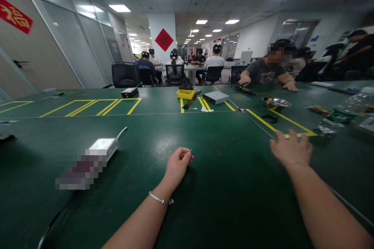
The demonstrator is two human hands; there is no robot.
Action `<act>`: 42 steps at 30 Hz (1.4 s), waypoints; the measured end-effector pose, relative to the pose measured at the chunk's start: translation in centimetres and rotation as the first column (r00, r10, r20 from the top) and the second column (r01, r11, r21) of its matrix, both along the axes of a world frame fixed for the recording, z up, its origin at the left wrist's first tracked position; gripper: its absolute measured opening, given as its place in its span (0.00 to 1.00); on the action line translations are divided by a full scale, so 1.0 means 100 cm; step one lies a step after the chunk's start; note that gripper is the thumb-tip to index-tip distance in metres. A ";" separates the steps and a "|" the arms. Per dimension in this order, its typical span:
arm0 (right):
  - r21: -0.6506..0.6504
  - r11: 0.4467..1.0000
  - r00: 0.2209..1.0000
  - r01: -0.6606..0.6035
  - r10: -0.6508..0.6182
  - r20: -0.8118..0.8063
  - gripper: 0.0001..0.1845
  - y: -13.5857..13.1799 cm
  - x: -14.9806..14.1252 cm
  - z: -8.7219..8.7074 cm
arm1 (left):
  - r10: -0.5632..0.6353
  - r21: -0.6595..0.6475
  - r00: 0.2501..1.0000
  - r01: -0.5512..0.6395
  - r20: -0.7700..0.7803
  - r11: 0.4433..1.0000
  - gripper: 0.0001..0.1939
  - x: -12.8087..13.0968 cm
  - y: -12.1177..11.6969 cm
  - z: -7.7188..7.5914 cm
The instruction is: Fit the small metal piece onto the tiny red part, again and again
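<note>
Above the green table, my left hand is closed in a pinch. A tiny dark and shiny bit shows at its fingertips, too small to name. My right hand reaches forward with its fingers spread, near the corner of a yellow tape outline, and nothing shows in its grasp. Just beyond its fingers lies a small black curved piece. Farther back stands a shiny metal dish with small yellowish things in it.
To the left lies a white device, partly blurred out, with a cable. Farther back are a yellow tray, a grey box and a black box. A co-worker sits across at right. Plastic packaging lies at far right.
</note>
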State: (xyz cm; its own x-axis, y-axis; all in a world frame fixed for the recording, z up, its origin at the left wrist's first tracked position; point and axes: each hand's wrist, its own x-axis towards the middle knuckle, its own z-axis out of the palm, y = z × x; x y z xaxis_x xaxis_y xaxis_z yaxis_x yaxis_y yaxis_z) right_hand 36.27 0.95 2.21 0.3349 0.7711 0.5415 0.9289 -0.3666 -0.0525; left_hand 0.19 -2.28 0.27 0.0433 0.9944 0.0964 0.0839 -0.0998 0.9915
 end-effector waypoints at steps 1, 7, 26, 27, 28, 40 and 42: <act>-0.038 0.993 0.990 0.111 -0.114 -0.079 0.27 -0.001 0.025 -0.008 | 0.004 -0.001 1.000 -0.004 -0.006 1.000 0.10 0.000 0.000 0.000; -0.324 0.923 0.888 0.206 -0.315 -0.333 0.22 -0.002 0.091 -0.035 | 0.017 -0.012 0.997 -0.018 -0.071 1.000 0.10 0.000 -0.002 0.005; -0.025 0.894 0.721 -0.448 0.345 -0.601 0.08 0.013 -0.063 0.000 | 0.006 -0.009 0.992 -0.007 -0.125 1.000 0.14 0.000 -0.004 0.010; -0.010 0.862 0.657 -0.507 0.378 -0.652 0.08 0.011 -0.078 0.001 | 0.003 -0.013 0.992 -0.005 -0.129 1.000 0.14 0.000 -0.005 0.010; 0.010 0.824 0.577 -0.566 0.405 -0.710 0.09 0.009 -0.093 0.003 | 0.002 -0.014 0.991 -0.003 -0.135 1.000 0.14 0.000 -0.005 0.010; 0.239 0.675 -0.164 -0.698 0.175 -0.971 0.10 -0.018 -0.177 0.006 | -0.009 0.073 0.966 0.029 -0.257 0.997 0.14 0.000 -0.005 0.008; 0.252 0.677 -0.241 -0.691 0.113 -0.964 0.13 -0.020 -0.181 0.006 | -0.020 0.058 0.965 0.037 -0.263 0.998 0.14 0.000 -0.006 0.009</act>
State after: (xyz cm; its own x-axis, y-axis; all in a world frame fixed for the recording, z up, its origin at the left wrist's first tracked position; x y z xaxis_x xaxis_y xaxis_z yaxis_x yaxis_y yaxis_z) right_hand 18.19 -1.07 2.85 -0.2450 0.9536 -0.1748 -0.0064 -0.1819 -0.9833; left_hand 0.19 -2.86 1.16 0.1035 0.9849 0.1390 0.3360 -0.1662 0.9271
